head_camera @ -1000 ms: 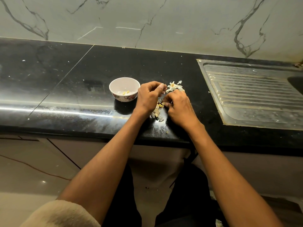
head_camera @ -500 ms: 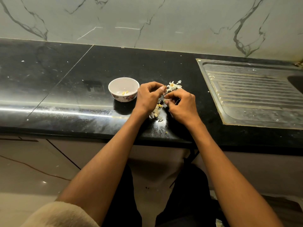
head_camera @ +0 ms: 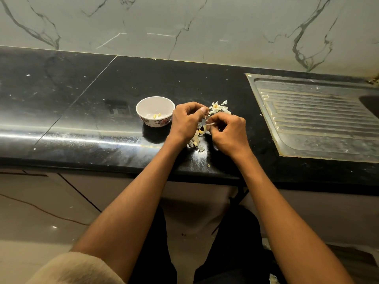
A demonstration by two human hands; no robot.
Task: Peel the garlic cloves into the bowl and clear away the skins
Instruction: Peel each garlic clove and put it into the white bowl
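Over the black stone countertop (head_camera: 86, 111), the left hand (head_camera: 187, 121) and right hand (head_camera: 229, 132) meet with fingers curled, pinching a pale garlic clove (head_camera: 209, 124) between them (mostly hidden). The small white floral-patterned bowl (head_camera: 155, 111) just left holds yellowish peeled cloves (head_camera: 157, 115). Papery white skins (head_camera: 218, 107) lie behind the hands. No writing is readable.

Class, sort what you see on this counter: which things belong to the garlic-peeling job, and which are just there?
Job: bowl, peeled cloves in it, skin pile, left hand, right hand pinching a skin strip.
Just there: drainboard, marble wall.
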